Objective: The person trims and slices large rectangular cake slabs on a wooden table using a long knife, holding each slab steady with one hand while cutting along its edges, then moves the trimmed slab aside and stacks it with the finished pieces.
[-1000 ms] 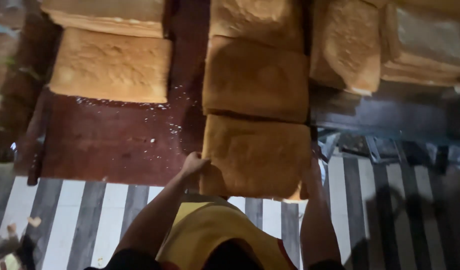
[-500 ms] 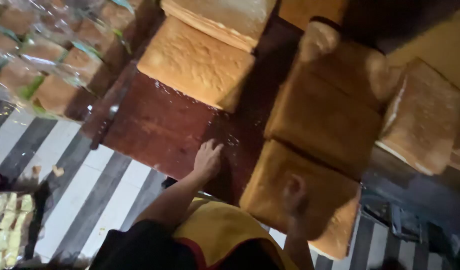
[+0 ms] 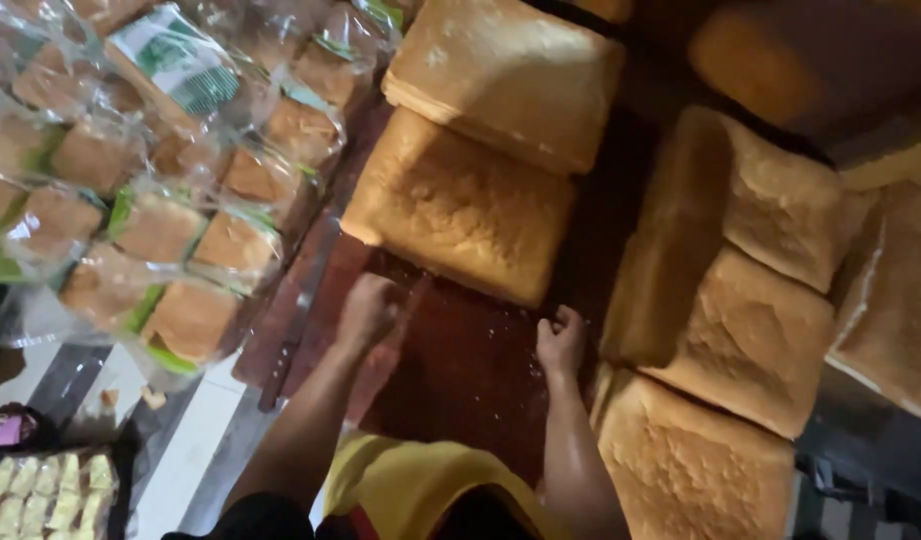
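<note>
Both hands rest curled on the dark worktop [image 3: 461, 370] near its front edge, holding nothing: the left hand [image 3: 369, 310] touches the near edge of one slab [image 3: 461, 215], the right hand [image 3: 562, 342] sits between that slab and the right-hand row. A rough pull could tear the soft crust or nudge the knife [image 3: 296, 325] off the left edge. I count about seven bare slabs, one knife, and roughly a dozen bagged loaves [image 3: 161, 170] at the far left.

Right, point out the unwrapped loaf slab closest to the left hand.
It is the big square loaf just beyond the left hand, on the dark board. The other bare slabs lie behind it or over by the right hand.
</note>
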